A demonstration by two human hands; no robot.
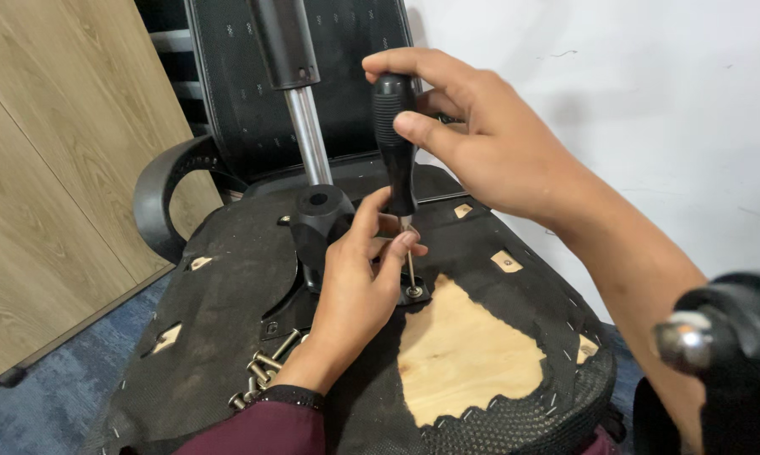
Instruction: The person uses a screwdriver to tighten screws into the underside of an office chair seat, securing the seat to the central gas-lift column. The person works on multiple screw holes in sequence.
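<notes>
The right hand (489, 147) grips the black ribbed-handled screwdriver (394, 139) upright, while left hand (359, 282) fingers (397, 248) pinch its metal shaft above the silver screw (414, 291).

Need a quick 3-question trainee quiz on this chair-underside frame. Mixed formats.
1. True or false: the right hand grips the screwdriver by its black handle.
2. What do the left hand fingers steady? A) screwdriver shaft B) armrest C) gas lift cylinder
3. Fill in: loose bolts lie on the seat base near the left ____.

Key: 1 true; 2 A; 3 wrist.
</notes>
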